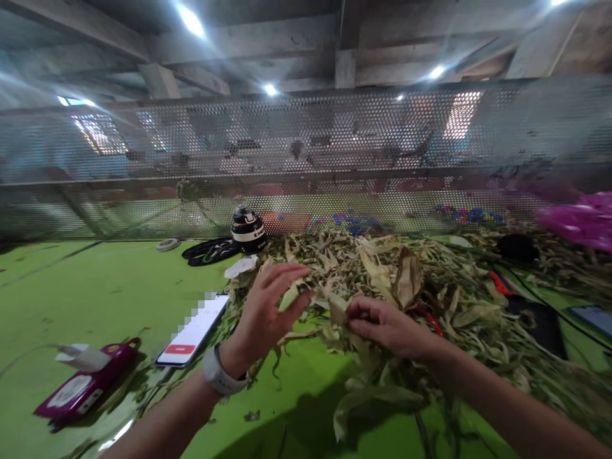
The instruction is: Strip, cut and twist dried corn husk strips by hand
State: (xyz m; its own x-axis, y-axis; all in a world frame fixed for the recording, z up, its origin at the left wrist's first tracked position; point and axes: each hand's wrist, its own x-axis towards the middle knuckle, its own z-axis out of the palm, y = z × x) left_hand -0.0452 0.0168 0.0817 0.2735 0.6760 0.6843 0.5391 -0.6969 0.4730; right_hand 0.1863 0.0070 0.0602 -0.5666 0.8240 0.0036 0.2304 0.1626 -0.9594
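Note:
Dry corn husks (454,287) lie in a wide heap over the green table. My left hand (268,312), with a pale watch band on its wrist, hovers at the heap's near left edge. Its fingers and thumb are apart, with a husk piece behind them; no hold on it shows. My right hand (382,325) pinches a pale husk (338,309) between thumb and fingers, to the right of the left hand. Below it a long pale husk (377,398) lies near the table's front. Part of a red-handled tool (430,319) shows behind my right wrist.
On the green table (109,274), a lit phone (194,335) and a purple power strip (88,386) lie left. A black round container (248,229) stands before the perforated metal screen (287,140). A black pouch (538,325), another phone (593,319) and a purple bag (581,220) are right.

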